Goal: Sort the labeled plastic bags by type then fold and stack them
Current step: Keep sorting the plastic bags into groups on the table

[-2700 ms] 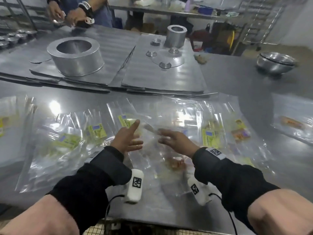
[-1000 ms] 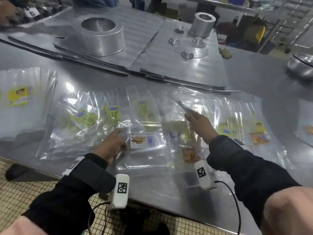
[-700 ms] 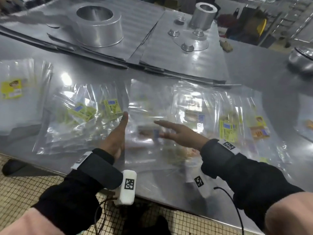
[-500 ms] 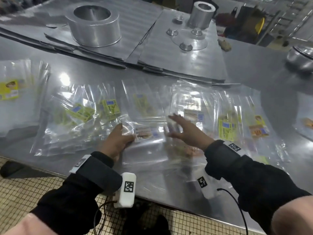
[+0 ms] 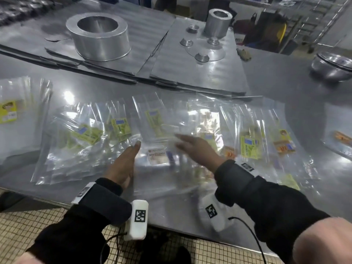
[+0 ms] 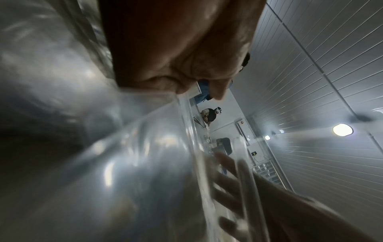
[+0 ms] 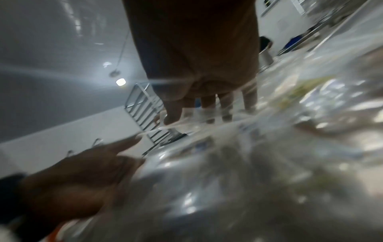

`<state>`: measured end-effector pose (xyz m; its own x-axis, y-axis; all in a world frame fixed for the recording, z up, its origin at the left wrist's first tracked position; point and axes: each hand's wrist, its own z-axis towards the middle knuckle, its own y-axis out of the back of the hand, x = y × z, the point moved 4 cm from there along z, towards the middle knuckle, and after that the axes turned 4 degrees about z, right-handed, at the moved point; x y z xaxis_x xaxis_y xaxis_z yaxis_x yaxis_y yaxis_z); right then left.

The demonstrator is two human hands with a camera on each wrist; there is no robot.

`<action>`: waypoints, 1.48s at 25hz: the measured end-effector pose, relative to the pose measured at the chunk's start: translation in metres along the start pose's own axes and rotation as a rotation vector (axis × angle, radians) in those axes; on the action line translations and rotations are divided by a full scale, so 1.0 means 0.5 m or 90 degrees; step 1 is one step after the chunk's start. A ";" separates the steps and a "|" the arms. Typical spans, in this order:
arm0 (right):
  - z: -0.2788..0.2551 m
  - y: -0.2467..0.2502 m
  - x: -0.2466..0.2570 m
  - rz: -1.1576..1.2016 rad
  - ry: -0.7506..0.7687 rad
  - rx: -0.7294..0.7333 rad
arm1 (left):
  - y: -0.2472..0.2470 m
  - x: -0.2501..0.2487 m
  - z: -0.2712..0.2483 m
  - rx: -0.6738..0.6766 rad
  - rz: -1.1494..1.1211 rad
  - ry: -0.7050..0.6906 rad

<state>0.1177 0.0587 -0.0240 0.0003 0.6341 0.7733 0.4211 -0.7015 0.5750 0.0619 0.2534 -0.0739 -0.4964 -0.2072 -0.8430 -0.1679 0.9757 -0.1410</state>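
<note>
A clear plastic bag with a white and orange label (image 5: 157,156) lies flat at the front middle of the steel table (image 5: 285,88). My left hand (image 5: 124,162) rests edge-on against its left side, fingers straight. My right hand (image 5: 194,147) lies flat over its right part, fingers spread and blurred. Bags with yellow-green labels (image 5: 89,134) are heaped to the left, and mixed green and orange labelled bags (image 5: 249,147) spread out to the right. In the right wrist view the straight fingers (image 7: 225,106) press on clear plastic.
A bag pile with a yellow label (image 5: 9,111) lies at far left, and another bag with an orange label (image 5: 341,138) at far right. Behind stand a wide metal ring (image 5: 99,35), a small metal cylinder (image 5: 219,21), steel sheets and a metal bowl (image 5: 333,66).
The white-labelled bag has come to lie flat between my hands. My left hand went from curled at its corner to straight along its side, while my right hand swept leftward over it.
</note>
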 end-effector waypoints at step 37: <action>-0.396 0.733 -0.417 0.543 -0.022 -0.422 | -0.981 -0.198 -0.084 0.404 0.222 -0.227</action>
<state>0.0922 -0.3949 0.0785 0.0913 -0.1456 0.9851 -0.3043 -0.9460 -0.1116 0.1575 -0.2077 0.1006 -0.1112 0.0474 -0.9927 0.5161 0.8564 -0.0169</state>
